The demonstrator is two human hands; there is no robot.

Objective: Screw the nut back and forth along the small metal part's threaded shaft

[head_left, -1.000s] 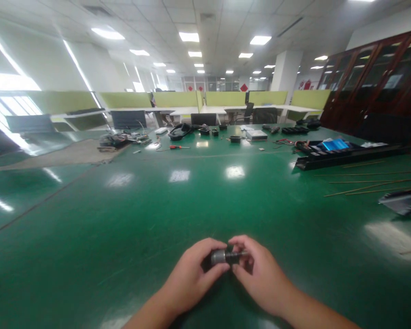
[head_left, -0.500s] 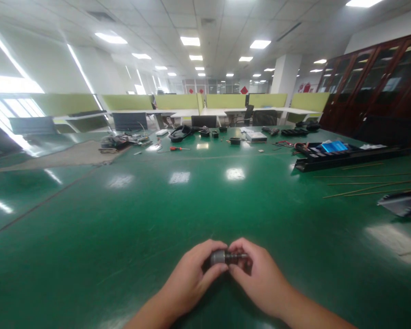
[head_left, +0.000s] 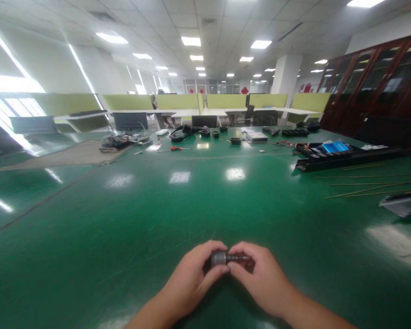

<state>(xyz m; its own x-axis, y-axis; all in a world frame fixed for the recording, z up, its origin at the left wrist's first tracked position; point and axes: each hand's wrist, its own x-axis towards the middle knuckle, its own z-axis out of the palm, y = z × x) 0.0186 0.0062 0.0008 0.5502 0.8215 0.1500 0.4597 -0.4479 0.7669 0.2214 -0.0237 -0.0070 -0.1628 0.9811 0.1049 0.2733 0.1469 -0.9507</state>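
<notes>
The metal part [head_left: 219, 258] is held at the near side of the green table [head_left: 150, 205]. Its thick end is pinched by the left hand [head_left: 194, 270]; its thin end is pinched by the right hand [head_left: 263, 276], with fingers bent. The thick end is best held firmly, and both ends are best lined up straight.

Bright scene here: ceiling light panels [head_left: 191, 41] glow overhead, daylight blazes through the window [head_left: 12, 83] at left, and the green tabletop [head_left: 140, 205] throws back white glare. Soft shadow darkens it between left hand [head_left: 190, 276] and right hand [head_left: 270, 283]; distant detail smears, frame edges stretch.
</notes>
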